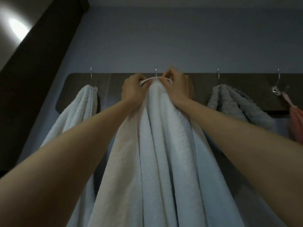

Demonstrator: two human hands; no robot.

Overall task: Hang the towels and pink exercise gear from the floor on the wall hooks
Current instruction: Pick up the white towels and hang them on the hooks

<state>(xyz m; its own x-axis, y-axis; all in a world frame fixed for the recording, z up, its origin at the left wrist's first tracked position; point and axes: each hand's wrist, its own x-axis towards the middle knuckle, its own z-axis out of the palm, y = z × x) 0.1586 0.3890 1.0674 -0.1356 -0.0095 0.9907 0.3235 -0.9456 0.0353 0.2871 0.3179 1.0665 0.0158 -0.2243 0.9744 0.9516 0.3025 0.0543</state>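
Pinched between left hand [133, 89] and right hand [177, 86], white towel [164, 145] loop is stretched to catch hook [156, 73] just above.

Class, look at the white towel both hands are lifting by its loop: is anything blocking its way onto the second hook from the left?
Nothing visible does. The left hand and right hand stretch the loop of the white towel just under the bare second hook; neighbouring towels hang on other hooks.

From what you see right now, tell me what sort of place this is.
Probably a home bathroom or bedroom wall. A dark wooden hook rack carries a white towel and a grey towel, while both hands loop another white towel onto a hook.
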